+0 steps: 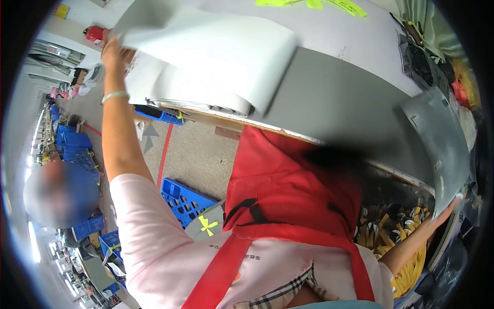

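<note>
My left hand (pixel 114 50) reaches to the far left end of the table and grips the edge of a large white sheet (pixel 226 49). The sheet is lifted and curls over, blurred by motion. Beneath it lie stacked white sheets (pixel 180 85) with folded edges. At the right, my right hand (pixel 446 210) holds the lower end of a stiff grey curved panel (pixel 437 139) with small slots; the fingers are partly hidden. A flat grey sheet (pixel 350 87) covers the table between the hands.
Yellow-green strips (pixel 314 4) lie at the table's far side. Dark plastic-wrapped bundles (pixel 417 59) sit at the right. Below the table are a blue crate (pixel 185 201) and yellow-handled pieces (pixel 393 234). A blurred black shape (pixel 337 157) crosses the table's front edge.
</note>
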The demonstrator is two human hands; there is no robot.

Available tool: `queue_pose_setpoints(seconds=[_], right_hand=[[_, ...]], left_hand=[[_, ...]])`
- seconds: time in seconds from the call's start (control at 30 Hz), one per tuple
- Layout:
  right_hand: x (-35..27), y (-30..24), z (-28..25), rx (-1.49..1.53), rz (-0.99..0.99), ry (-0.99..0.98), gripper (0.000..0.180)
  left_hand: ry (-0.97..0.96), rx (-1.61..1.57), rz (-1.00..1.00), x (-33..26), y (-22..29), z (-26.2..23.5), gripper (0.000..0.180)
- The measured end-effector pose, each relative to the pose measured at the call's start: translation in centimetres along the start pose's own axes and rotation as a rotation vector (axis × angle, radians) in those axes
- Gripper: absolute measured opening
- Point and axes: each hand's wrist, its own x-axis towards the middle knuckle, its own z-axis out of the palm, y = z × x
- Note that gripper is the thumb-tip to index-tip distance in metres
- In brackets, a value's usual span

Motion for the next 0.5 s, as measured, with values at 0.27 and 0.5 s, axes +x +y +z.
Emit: queue_pose_setpoints(seconds=[0.27,0.5], right_hand=[[2.0,5.0,6.6,-0.372,-0.061,-0.229,0.063],[-0.6,5.6,11.1,-0.424,0.027,-0.239,0.066]], left_hand=[[0.108,0.185,-0.214,-0.4,-15.8,-11.0,0.071],[0.073,0.194,-0.395,-4.4,-21.2,-8.5,0.08]])
